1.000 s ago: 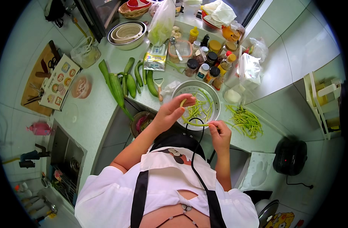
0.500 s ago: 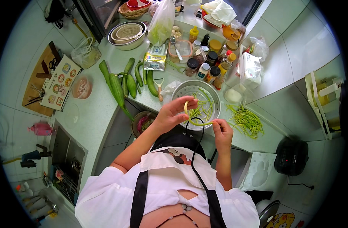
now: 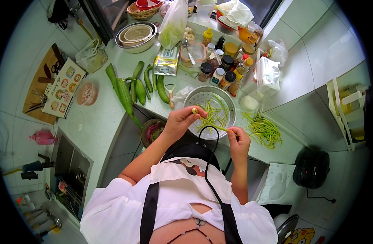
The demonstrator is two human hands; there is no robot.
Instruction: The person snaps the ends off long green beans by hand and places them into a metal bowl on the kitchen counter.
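- Holding one long green bean [image 3: 211, 124] stretched between both hands, above the near rim of the steel basin [image 3: 231, 101].
- Left hand [image 3: 180, 122] pinching the bean's left end, thumb and fingers closed round it, the pale cut tip poking out just past the fingertips.
- Right hand [image 3: 238, 140] pinching the opposite end, fingertips shut on it, sitting lower and closer to the body than the left.
- Bean's long axis running from upper left down to lower right, spanning the gap between the two grips, neither hand nearer than the other since both are already touching it.
- Bean hanging in the air, not resting on the bench [image 3: 97, 122], with the basin directly beyond it and a few trimmed green pieces [image 3: 213, 112] lying inside.
- Lying to the right of the basin, near the right hand: a loose heap of green beans [image 3: 263, 130] on the bench.
- Lying to the left, well apart from both hands: several cucumbers [image 3: 141, 87] and a long ridged gourd [image 3: 123, 95], plus a peeler [image 3: 170, 93] just beside the basin's left rim.
- Standing behind the basin: a cluster of jars and bottles [image 3: 225, 67], out of reach of either grip for now.
- Dangling down the front of the apron, close under the bean: a black cord [image 3: 211, 162], apparently not touching it.
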